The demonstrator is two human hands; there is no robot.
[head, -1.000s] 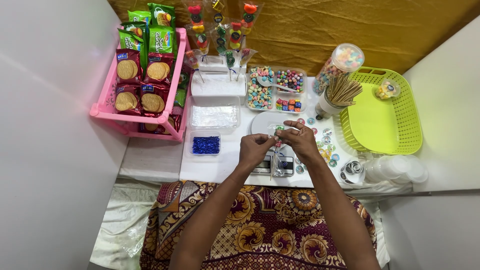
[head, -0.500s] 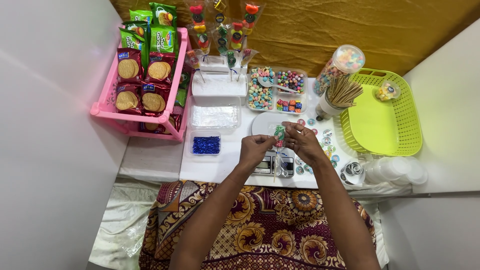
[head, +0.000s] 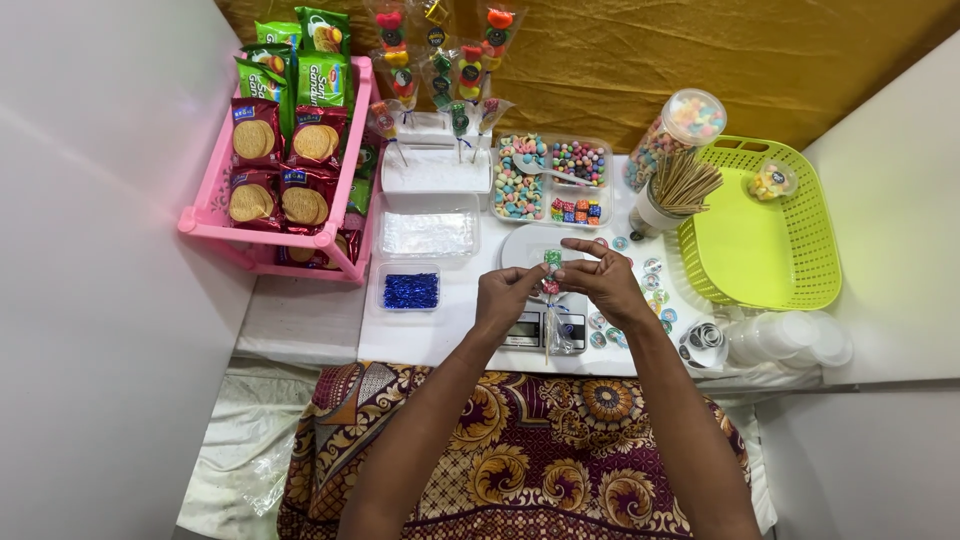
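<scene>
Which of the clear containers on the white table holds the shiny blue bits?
The small clear tub at the table's front left, just left of the left hand. The larger clear tub behind it holds only pale, clear material.

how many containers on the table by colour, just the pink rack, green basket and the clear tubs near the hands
pink rack: 1
green basket: 1
clear tub of blue bits: 1
clear tub of clear wrap: 1
clear four-part candy tray: 1
total: 5
</scene>
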